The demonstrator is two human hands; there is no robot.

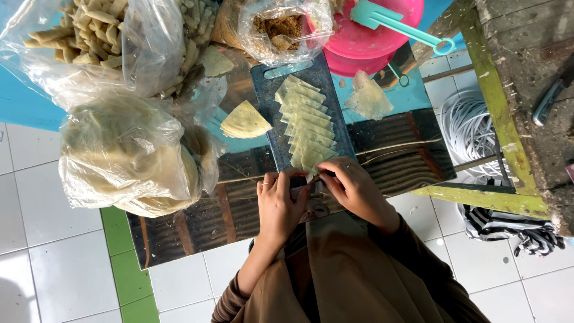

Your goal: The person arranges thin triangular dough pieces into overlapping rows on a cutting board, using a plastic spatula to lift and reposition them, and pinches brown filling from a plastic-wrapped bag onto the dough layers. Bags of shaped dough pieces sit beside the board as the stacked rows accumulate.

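L hand [280, 206]: fingers pinched on nearest wrapper piece [311, 173], at near end of row.
R hand [353, 188]: fingertips grasp same piece from other side.
Wrapper row [306, 122]: pale triangles overlapping along dark cutting board [269, 113].
Folded stack [244, 121]: left of board, apart.
Bags [119, 155]: clear plastic w/ round sheets, far left.
Pink bowl [365, 42]: beyond board.

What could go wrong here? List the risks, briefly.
1. The left hand and right hand pinch one thin wrapper together at the near end of the row; it could tear.
2. The overlapping wrapper row on the dark cutting board might shift or stick together as the end piece is worked.
3. The open bag of brown filling beside the pink bowl could tip.
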